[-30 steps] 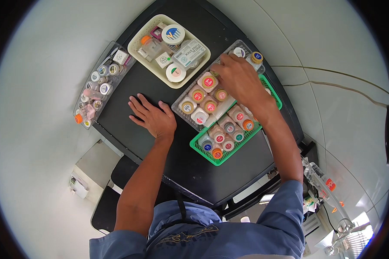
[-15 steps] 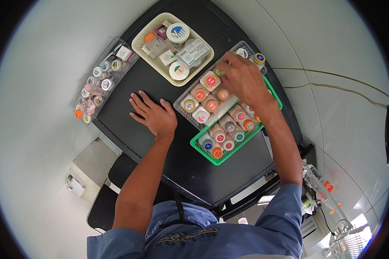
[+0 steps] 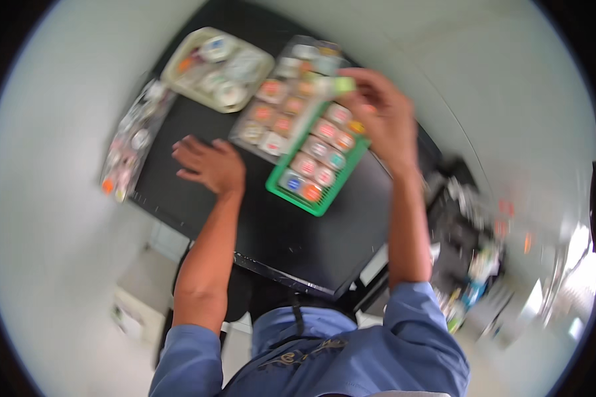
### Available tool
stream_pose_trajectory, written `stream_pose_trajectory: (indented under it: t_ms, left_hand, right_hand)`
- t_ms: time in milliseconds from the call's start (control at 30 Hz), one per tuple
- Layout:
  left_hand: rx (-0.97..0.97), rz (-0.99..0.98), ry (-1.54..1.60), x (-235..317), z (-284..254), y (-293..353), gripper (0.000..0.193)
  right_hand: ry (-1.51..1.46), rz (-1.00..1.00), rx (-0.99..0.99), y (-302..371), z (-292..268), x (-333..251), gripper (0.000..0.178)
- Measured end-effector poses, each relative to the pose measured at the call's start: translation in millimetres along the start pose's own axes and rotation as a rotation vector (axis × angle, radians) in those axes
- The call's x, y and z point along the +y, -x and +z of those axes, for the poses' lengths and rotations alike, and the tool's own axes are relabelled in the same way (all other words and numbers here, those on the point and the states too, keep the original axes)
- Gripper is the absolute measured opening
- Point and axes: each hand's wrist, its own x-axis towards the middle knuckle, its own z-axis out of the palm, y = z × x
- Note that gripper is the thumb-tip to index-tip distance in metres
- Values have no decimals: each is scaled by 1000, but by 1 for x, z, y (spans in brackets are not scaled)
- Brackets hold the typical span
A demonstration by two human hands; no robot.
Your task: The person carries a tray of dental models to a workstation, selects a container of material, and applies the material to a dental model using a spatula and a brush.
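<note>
My left hand lies flat on the black table, fingers spread, holding nothing. Over the far right of the table, my right hand pinches a small bottle by its pale green cap; motion blur smears it, and its body is hard to make out. Just below that hand stands a green basket of small bottles with red, orange, blue and teal caps. A clear tray sits against the basket's left side, filled with bottles and jars with round labels on top.
A cream basket of jars and small boxes stands at the far left. Along the table's left edge runs a clear tray of little pots. Blurred equipment sits to the right, beside the white wall.
My right hand has lifted out of the clear tray with the green-capped bottle and moved right. The whole view has shifted and blurred. My left hand stays flat on the table.
</note>
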Motion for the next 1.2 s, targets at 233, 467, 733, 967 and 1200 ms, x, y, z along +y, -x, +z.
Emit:
stream_pose_trajectory:
  t_ms: [233, 467, 733, 967, 1200]
  left_hand:
    - [197, 29, 247, -43, 51, -10, 65]
    - [-59, 632, 1060, -44, -130, 136, 49]
    - [-763, 1468, 1409, -54, -302, 417, 58]
    - [-983, 1469, 1226, 34, -310, 579, 60]
    - [-879, 1416, 1176, 88, -266, 693, 40]
  right_hand:
    - [165, -157, 30, 219, -3, -59, 25]
    - [363, 59, 150, 438, -55, -71, 22]
    - [406, 168, 288, 581, -142, -88, 29]
    - [636, 309, 420, 694, -250, -22, 35]
    - [765, 259, 480, 746, -310, 70, 38]
